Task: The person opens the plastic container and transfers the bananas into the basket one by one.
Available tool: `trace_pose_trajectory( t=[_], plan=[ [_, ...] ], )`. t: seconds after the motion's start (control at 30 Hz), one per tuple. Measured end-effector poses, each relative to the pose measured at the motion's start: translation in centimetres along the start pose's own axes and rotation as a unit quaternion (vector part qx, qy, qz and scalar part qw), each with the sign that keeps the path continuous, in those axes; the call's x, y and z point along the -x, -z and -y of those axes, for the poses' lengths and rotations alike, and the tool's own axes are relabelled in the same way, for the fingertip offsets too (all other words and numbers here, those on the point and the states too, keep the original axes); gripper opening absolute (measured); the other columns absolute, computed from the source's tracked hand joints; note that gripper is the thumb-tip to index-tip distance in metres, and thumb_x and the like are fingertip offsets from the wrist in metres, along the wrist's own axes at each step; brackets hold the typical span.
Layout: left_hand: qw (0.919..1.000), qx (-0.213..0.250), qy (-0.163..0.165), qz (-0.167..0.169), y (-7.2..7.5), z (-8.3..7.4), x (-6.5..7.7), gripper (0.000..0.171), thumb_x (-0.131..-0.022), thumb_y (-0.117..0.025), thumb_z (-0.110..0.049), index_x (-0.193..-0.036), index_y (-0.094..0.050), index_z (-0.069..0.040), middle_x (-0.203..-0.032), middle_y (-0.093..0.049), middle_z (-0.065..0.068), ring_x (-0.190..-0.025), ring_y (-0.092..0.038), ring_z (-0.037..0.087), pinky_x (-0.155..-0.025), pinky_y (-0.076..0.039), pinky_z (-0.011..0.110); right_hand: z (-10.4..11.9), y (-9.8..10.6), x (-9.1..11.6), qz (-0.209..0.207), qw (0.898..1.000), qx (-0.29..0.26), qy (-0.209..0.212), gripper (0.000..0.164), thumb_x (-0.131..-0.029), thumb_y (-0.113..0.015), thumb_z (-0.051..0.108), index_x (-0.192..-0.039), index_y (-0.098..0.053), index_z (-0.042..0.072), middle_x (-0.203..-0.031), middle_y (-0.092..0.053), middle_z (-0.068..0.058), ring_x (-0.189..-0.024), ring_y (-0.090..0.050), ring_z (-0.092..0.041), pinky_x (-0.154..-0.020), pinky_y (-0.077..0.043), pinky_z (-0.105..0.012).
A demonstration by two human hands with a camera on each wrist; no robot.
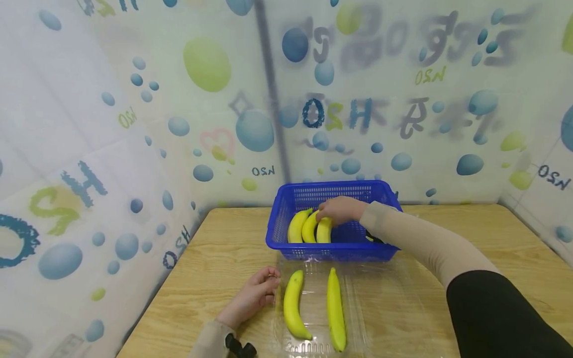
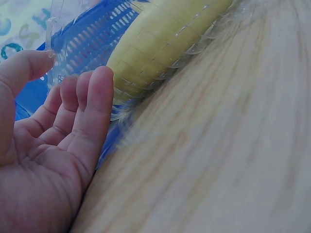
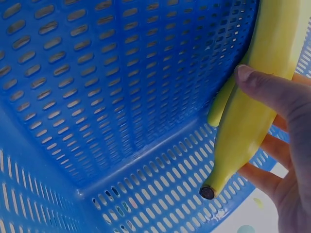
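In the head view, my right hand reaches into a blue plastic basket and grips a banana there. In the right wrist view, the thumb lies across that banana with fingers behind it. Two more bananas lie left of it in the basket. My left hand is at the left edge of a clear plastic box, fingers loosely bent. In the left wrist view, its thumb is by the box's rim. A curved banana and a straighter banana lie in the box.
Everything stands on a wooden table. The basket is at its back edge, behind the box. A printed curtain with bubbles and letters hangs behind and at the sides. A black device is strapped at the left wrist.
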State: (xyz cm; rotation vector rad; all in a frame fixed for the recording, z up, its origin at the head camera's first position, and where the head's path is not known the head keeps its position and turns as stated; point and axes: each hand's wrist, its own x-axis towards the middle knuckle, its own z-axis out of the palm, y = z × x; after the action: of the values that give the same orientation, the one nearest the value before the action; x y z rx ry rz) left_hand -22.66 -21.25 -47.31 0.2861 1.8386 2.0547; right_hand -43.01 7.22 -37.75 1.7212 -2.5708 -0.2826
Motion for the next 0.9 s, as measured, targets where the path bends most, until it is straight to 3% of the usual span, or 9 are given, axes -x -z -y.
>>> trace_pose_trajectory(
  t=[0.17,0.37,0.67,0.9],
  plan=[
    [1.0000,0.000,-0.003,0.002,0.0,0.0,0.0,0.018,-0.097,-0.054,-0.012,-0.111,-0.044,-0.006,-0.087,-0.049,-0.001,-0.071,-0.049,0.008,-0.062,-0.048,0.022,0.2,-0.1,0.0,0.001,1.000,-0.008,0.000,0.037,-0.083,-0.076,0.009,-0.117,-0.068,0.019,-0.103,-0.064,-0.002,-0.086,-0.060,-0.019,-0.078,-0.053,-0.033],
    [1.0000,0.001,-0.004,0.004,0.0,0.0,0.0,0.020,-0.097,-0.054,-0.012,-0.112,-0.043,-0.003,-0.087,-0.049,-0.001,-0.071,-0.050,0.008,-0.063,-0.048,0.022,0.2,-0.4,-0.1,0.018,0.999,-0.024,-0.014,0.036,-0.086,-0.074,0.011,-0.120,-0.067,0.019,-0.111,-0.065,-0.003,-0.094,-0.061,-0.020,-0.084,-0.053,-0.035],
    [0.9999,0.008,-0.008,0.003,0.0,-0.1,0.1,0.014,-0.097,-0.053,-0.010,-0.108,-0.046,-0.009,-0.084,-0.049,-0.002,-0.069,-0.050,0.007,-0.061,-0.047,0.022,-0.4,-1.4,0.1,0.027,0.999,-0.013,-0.023,0.034,-0.085,-0.074,0.009,-0.116,-0.069,0.021,-0.110,-0.066,0.001,-0.097,-0.061,-0.019,-0.087,-0.052,-0.035],
    [0.9999,0.007,-0.005,0.008,0.0,0.1,0.0,0.017,-0.097,-0.053,-0.010,-0.110,-0.044,-0.005,-0.085,-0.048,-0.001,-0.071,-0.050,0.008,-0.062,-0.048,0.022,-0.2,-1.7,0.2,0.022,1.000,-0.013,-0.013,0.034,-0.086,-0.073,0.007,-0.117,-0.069,0.019,-0.111,-0.067,0.000,-0.099,-0.062,-0.020,-0.089,-0.051,-0.035]
  ],
)
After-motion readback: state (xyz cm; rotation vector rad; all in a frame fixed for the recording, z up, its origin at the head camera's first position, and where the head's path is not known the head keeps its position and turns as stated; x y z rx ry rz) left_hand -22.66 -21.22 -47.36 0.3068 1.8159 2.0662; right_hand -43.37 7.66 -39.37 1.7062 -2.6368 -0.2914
